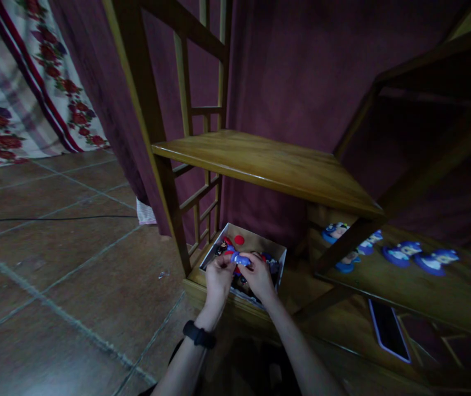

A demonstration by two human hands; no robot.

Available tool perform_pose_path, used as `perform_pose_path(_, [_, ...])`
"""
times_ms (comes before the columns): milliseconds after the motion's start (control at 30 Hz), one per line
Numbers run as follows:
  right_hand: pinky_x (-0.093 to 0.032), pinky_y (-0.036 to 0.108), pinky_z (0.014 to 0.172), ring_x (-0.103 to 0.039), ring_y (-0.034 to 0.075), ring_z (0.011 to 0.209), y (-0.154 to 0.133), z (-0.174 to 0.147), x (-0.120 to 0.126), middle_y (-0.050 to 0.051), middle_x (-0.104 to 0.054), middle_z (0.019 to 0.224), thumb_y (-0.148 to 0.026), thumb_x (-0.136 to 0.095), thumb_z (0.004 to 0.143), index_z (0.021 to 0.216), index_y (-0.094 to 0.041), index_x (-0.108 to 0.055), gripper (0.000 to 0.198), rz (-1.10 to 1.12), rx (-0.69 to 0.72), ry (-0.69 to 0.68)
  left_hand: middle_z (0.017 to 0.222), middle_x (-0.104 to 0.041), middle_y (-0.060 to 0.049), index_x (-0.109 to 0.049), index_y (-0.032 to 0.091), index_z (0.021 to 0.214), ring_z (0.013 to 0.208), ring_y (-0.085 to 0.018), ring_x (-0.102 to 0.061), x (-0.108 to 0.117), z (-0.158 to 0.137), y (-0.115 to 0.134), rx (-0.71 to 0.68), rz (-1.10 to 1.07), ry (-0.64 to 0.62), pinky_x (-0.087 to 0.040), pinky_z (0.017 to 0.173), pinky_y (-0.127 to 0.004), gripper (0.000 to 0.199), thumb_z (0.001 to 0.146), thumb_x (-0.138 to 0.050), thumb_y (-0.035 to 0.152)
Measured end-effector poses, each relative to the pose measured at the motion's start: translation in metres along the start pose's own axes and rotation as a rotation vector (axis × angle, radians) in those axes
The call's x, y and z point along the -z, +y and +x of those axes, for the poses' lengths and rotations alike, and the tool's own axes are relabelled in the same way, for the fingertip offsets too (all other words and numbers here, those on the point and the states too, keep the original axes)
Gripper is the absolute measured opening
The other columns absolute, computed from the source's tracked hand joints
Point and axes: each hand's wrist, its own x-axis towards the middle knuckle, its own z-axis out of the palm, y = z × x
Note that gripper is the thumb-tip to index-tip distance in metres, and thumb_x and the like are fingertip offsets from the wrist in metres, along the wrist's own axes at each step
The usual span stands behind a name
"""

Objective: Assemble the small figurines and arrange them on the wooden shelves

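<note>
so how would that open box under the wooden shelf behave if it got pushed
The box would probably slide rather than tip, since it looks low and wide. Its walls look thin, so they may flex under a firm push. Small pieces inside, like the red round piece, appear loose and might shift about.

Pretty dim room, tbh, just a pale bluish sheen (54, 379) on the floor (74, 294) way down and left of the fingers (254, 257). It's brown tile with light grout, and a thin black cable (54, 219) runs across it out left of them. Right above the fingers is a glossy wooden shelf (260, 159), lattice side panel (183, 82) up and left, slanted wooden beam (344, 246) off right. Dark maroon curtain (301, 82) hangs beyond them, and far up-left there's a rose-print drape (66, 85).
</note>
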Motion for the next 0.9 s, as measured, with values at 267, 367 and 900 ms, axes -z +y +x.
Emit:
perform_pose_path(267, [-0.045, 0.031, 0.079, -0.056, 0.019, 0.086, 0.001, 0.004, 0.005, 0.003, -0.061, 0.093, -0.026, -0.059, 0.07, 0.097, -0.026, -0.063, 0.028, 0.042, -0.018, -0.016, 0.058, -0.064, -0.001, -0.067, 0.011, 0.073, 0.048, -0.009, -0.055, -0.001, -0.001, 0.009, 0.149, -0.104, -0.055, -0.045, 0.05, -0.019, 0.021, 0.054, -0.074, 0.015])
perform_pose_path(367, [-0.046, 0.03, 0.075, -0.056, 0.017, 0.081, 0.007, 0.005, 0.008, 0.001, -0.061, 0.096, -0.025, -0.06, 0.068, 0.107, -0.029, -0.058, 0.04, 0.077, -0.103, -0.011, 0.061, -0.064, -0.001, -0.064, 0.011, 0.074, 0.05, -0.009, -0.058, 0.003, 0.001, 0.009, 0.293, -0.227, -0.004, -0.05, 0.054, -0.02, 0.017, 0.059, -0.071, 0.008])
perform_pose_path(900, [-0.048, 0.033, 0.076, -0.062, 0.019, 0.084, -0.002, -0.001, 0.01, 0.003, -0.068, 0.089, -0.031, -0.064, 0.064, 0.092, -0.02, -0.065, 0.03, 0.617, -0.438, -0.03, 0.068, -0.066, -0.004, -0.058, 0.013, 0.077, 0.057, -0.011, -0.064, 0.002, -0.001, 0.003, 0.624, -0.457, -0.133, -0.055, 0.06, -0.024, 0.016, 0.071, -0.058, -0.002])
